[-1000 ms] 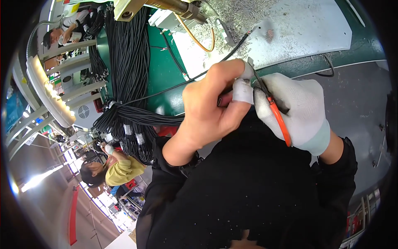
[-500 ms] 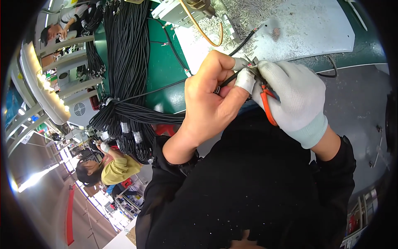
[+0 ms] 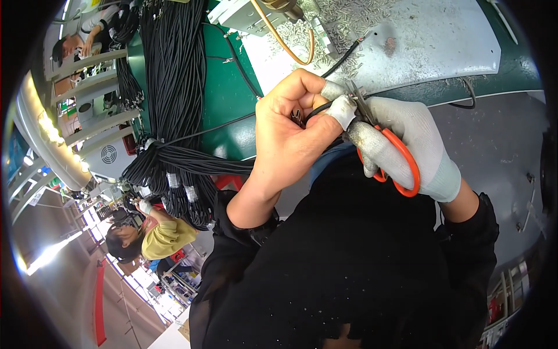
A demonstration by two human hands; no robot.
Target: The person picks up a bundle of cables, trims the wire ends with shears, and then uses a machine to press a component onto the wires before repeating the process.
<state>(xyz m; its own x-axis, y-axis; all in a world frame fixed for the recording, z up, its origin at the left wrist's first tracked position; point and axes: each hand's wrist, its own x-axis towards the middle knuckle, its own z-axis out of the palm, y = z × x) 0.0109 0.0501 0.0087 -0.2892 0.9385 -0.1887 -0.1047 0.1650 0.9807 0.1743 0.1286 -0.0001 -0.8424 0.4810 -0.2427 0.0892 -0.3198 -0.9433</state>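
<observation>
Bare except for white coverings on the thumb and a fingertip, my left hand (image 3: pixel 293 131) is closed around a black cable (image 3: pixel 321 109). The cable's end shows between thumb and forefinger; its fine detail is too small to make out. My right hand (image 3: pixel 415 136), in a white knit glove, grips a pair of scissors (image 3: pixel 405 158) with orange-red handles. Its metal blades point up and left, right beside the cable end at my left thumb. Whether the blades touch the cable I cannot tell.
Ahead lies a white sheet (image 3: pixel 430 49) strewn with small metal bits, with a machine (image 3: pixel 250 26) at its left. A thick bundle of black cables (image 3: pixel 174 70) covers the green table (image 3: pixel 224 136). Another person (image 3: pixel 157 235) in yellow sits at the left.
The scissors have turned in my right hand, so their handles now show more fully lower right and the blades point upward. My left hand has barely moved and keeps the cable.
</observation>
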